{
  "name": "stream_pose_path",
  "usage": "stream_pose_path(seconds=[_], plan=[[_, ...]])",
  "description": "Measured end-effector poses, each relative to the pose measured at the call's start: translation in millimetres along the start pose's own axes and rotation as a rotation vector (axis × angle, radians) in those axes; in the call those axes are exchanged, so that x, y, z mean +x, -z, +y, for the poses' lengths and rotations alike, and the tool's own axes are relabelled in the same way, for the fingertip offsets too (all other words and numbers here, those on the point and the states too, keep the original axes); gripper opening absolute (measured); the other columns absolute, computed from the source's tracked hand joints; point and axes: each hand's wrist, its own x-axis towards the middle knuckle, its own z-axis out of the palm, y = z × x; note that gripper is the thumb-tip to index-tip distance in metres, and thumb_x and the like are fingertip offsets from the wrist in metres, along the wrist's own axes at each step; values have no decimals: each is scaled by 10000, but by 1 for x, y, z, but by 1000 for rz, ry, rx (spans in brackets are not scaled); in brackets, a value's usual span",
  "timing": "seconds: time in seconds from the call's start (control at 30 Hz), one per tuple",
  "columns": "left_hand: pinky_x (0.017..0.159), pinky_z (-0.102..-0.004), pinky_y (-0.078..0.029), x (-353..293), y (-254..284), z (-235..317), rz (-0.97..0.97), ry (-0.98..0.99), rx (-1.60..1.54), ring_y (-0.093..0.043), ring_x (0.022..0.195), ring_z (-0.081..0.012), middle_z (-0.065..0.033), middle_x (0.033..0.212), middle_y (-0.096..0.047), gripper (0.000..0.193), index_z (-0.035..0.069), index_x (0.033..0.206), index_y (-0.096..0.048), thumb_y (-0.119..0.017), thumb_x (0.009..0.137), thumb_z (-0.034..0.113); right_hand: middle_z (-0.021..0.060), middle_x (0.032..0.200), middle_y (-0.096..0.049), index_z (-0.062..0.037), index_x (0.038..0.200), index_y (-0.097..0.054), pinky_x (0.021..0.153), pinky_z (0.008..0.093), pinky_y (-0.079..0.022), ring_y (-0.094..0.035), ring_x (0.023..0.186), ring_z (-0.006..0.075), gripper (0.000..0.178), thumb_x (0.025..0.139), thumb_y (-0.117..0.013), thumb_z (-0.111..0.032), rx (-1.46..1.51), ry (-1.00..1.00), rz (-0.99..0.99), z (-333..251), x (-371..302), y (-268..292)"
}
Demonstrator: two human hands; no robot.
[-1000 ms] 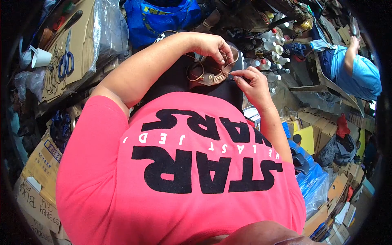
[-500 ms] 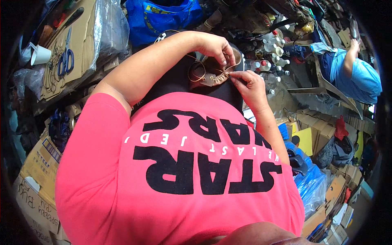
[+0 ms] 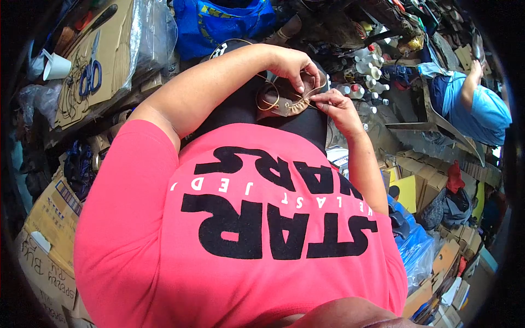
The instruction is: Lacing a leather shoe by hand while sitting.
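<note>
A brown leather shoe upper lies over my dark-clothed lap, with a row of pale gathered stitches along its near edge. A thin tan cord loops out at its left side. From above, my left hand reaches over the piece, fingers curled and thumb pressed on the leather. My right hand pinches the right end of the gathered seam between thumb and fingers. Whether a needle or cord end is in that pinch is too small to tell.
Blue-handled scissors and a white cup rest on stacked cardboard at left. A blue bag stands beyond my lap. Several bottles stand to the right. Farther right is a person in blue. Boxes crowd both sides.
The fingers of my right hand have drawn closer together at the seam. My left hand stays over the leather, its thumb slightly lower. The whole view has shifted a little.
</note>
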Motion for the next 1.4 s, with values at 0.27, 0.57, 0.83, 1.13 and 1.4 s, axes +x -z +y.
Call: stream_pose_path(seconds=[0.27, 0.57, 0.83, 1.13, 1.4], plan=[[887, -339, -440, -16, -9, 11, 398, -57, 337, -550, 1012, -260, -121, 1024, -572, 368, 60, 1065, -634, -677, 700, 49, 32, 767, -589, -87, 891, -712, 637, 273, -456, -565, 697, 132, 125, 767, -720, -102, -326, 120, 238, -28, -5, -25], [771, -357, -470, -71, -59, 17, 716, -45, 453, -575, 889, -320, -127, 895, -557, 183, 52, 944, -674, -552, 816, 2, 53, 771, -563, -145, 992, -693, 739, 364, -404, -569, 762, 238, 223, 775, -667, -103, -703, 213, 320, -34, -28, -43], [721, -388, -412, -69, -69, 15, 780, 117, 723, -558, 849, -235, -42, 753, -561, 121, 142, 818, -713, -673, 708, 111, 49, 766, -540, -155, 1064, -680, 773, 339, -392, -552, 760, 213, 282, 790, -654, -93, -621, 176, 334, -25, -31, -47], [707, -382, -468, -58, -57, -6, 734, -43, 439, -571, 807, -249, -53, 757, -546, 167, 213, 855, -735, -692, 716, 130, 22, 805, -492, -120, 1046, -696, 768, 236, -405, -489, 820, 141, 245, 854, -575, -29, -238, 33, 95, -14, -12, -14], [717, -388, -454, -54, -56, -8, 709, -12, 500, -564, 827, -241, -42, 765, -543, 166, 236, 859, -739, -686, 726, 151, 20, 825, -511, -119, 1020, -708, 777, 245, -413, -497, 824, 142, 236, 845, -581, -23, -178, 0, 61, -15, -6, -9]])
